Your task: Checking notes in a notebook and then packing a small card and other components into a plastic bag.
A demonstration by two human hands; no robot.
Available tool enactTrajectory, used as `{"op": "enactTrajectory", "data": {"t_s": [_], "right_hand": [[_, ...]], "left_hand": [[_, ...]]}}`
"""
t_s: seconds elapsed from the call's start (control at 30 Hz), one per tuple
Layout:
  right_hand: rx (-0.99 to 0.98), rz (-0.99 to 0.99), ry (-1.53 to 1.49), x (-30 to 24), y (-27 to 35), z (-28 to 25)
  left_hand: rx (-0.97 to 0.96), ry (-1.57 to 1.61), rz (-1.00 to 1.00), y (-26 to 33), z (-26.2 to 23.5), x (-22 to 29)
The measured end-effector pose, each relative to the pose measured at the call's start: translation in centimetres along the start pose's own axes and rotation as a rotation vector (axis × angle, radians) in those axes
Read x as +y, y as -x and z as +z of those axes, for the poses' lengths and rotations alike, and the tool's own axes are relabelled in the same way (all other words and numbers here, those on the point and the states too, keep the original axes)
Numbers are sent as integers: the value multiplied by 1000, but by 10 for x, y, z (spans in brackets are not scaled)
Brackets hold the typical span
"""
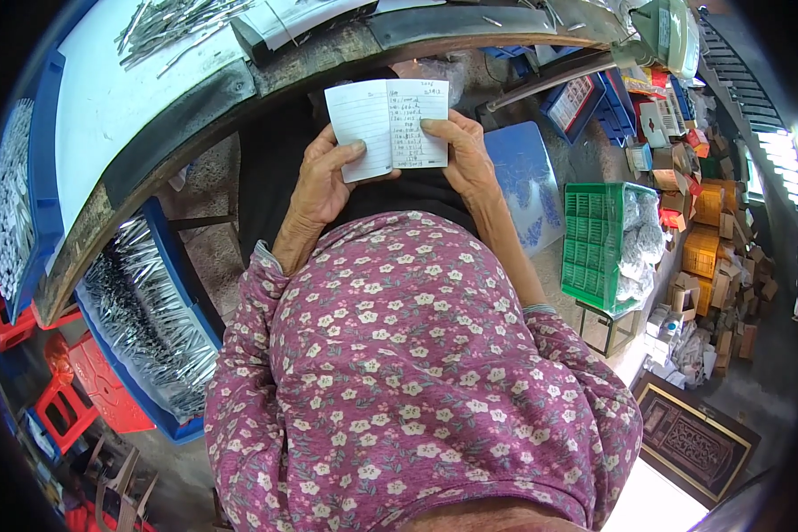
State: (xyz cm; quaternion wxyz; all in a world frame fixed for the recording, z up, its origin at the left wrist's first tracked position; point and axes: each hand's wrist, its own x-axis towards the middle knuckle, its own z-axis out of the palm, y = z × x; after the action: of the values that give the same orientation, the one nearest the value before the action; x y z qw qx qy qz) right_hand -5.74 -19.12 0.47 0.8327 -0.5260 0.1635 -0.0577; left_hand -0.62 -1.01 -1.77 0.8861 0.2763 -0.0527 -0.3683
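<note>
Hands grip an open notebook [387, 127] at upper centre: left hand [321, 177] clasps its blank page, right hand [460, 151] pins the written page; blue tray [155, 310], apparently of metal rods, lower left.

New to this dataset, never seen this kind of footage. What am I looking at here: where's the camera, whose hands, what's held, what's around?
There is no machine: a person works with bare hands. The one picture comes from a fisheye camera on that person's head, looking down, so straight edges bend near the rim. The floral purple shirt is the wearer's own.

Both hands hold a small open notebook with lined pages, one of them handwritten. The left hand grips the left page, the right hand the right.

Ahead is a curved-looking workbench with thin metal rods on it. Lower left, a blue crate holds more metal pieces. To the right stands a green crate.
</note>
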Motion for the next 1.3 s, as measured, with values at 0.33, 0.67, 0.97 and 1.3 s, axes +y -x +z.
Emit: {"op": "enactTrajectory", "data": {"t_s": [0.33,0.67,0.97,1.3], "right_hand": [[-3,15,-16,-3,1,5],[-20,34,66,-3,6,4],[-7,18,69,0,5,4],[15,3,41,1,7,5]], "left_hand": [[-12,3,16,-1,-2,0],[2,4,28,-1,-4,0],[-5,9,25,-2,-5,0],[-1,6,12,-1,-4,1]]}}
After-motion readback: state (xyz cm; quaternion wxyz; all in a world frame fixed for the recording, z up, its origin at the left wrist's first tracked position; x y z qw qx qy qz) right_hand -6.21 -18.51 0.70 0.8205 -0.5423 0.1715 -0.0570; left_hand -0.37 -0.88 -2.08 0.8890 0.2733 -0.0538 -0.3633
